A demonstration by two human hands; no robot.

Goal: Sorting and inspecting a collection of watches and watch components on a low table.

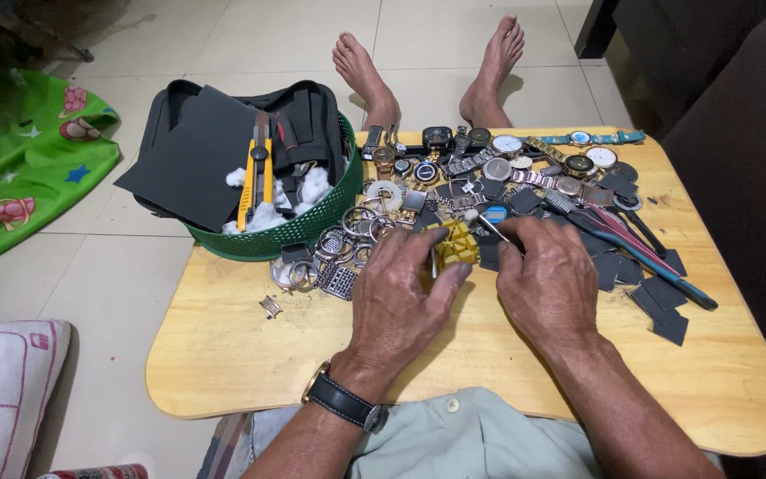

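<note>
Pressing down on the small yellow gridded plastic block (456, 241), your left hand (401, 297) closes its grip over the block's near edge, mid-table among watch parts. Your right hand (547, 284) pinches a thin metal tool (495, 229), angled up-left toward the block, just beside it.

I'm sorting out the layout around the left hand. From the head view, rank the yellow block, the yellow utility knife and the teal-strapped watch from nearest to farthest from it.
1. Yellow block: right at the left hand, by its fingertips.
2. Yellow utility knife: in the green basket, up to the left.
3. Teal-strapped watch: far right edge of the table.
</note>
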